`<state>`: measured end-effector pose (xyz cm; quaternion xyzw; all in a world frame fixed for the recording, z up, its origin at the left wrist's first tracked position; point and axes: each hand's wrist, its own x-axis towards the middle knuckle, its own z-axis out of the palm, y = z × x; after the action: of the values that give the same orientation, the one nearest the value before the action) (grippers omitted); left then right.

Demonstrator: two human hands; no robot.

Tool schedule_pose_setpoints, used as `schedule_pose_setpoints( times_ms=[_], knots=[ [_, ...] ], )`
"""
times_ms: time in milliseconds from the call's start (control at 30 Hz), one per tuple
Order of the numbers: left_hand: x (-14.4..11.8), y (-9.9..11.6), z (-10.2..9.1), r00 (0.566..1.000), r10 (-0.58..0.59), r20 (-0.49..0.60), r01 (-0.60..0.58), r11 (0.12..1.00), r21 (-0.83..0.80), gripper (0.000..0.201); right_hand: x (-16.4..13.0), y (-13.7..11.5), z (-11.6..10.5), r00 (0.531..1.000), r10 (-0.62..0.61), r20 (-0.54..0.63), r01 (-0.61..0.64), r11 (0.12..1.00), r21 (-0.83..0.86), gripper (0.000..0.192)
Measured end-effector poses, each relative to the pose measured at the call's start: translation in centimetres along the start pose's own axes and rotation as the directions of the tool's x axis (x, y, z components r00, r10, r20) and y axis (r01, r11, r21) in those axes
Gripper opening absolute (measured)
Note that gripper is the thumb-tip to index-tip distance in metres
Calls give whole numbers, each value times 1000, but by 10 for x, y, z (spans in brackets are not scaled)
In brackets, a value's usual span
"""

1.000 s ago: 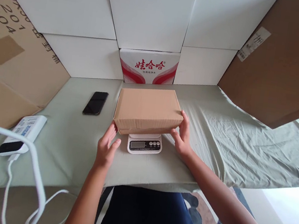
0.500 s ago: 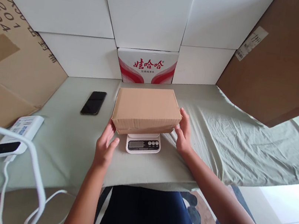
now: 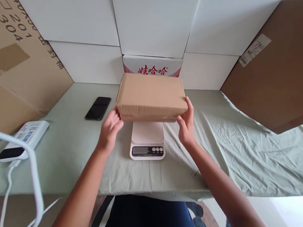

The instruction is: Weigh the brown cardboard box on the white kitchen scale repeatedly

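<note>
**Box lifted clear of the scale**

Half a second back the cardboard box (image 3: 151, 97) sat on the kitchen scale (image 3: 148, 140), hiding nearly all of its platform. Now I see it raised above and a little behind the scale, with the whole white weighing plate bare beneath it. My read is that the weighing is over and the box is in transit, carried only by the two hands.

The left hand (image 3: 110, 129) is clamped against the box's lower left corner, fingers curled onto the near face. The right hand (image 3: 186, 122) presses the right end, thumb on the near edge and fingers wrapped round the side. Both are closed on the box, which sits level between them.

Everything else I place from the scale. Its display and buttons face me at the near edge; I cannot read any figure. Left of it and further back lies a dark phone (image 3: 98, 108). Further left and nearer me is a white power bank (image 3: 23, 140) with a white cable (image 3: 31, 171) looping down. Straight behind the scale a red-lettered carton (image 3: 152, 68) stands against white panels, half hidden by the lifted box. A pale green cloth (image 3: 234, 148) covers the table to the scale's right, rumpled.
</note>
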<state>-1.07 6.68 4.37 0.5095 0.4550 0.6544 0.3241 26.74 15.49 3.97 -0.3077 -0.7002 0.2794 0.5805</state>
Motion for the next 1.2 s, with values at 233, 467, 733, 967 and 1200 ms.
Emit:
schedule_pose_setpoints(
  times_ms=[233,467,733,967,1200],
  knots=[
    [78,-68,23,970,-217,-107,206,973,-101,61,45,69,32,994,106,0,-106,994,16,91],
    [75,-82,-5,928,-255,-271,229,965,-125,60,33,98,19,983,126,-133,-139,986,-90,80],
    [74,-63,-25,908,-227,-352,193,973,-129,63,33,113,5,892,246,-378,-264,964,5,78],
    [72,-75,-8,940,-224,-256,221,974,-40,68,26,80,19,999,13,-49,-19,990,-143,83],
    [68,-80,8,966,-246,-82,239,968,-80,76,27,86,22,992,-69,101,90,972,-217,91]
  ],
)
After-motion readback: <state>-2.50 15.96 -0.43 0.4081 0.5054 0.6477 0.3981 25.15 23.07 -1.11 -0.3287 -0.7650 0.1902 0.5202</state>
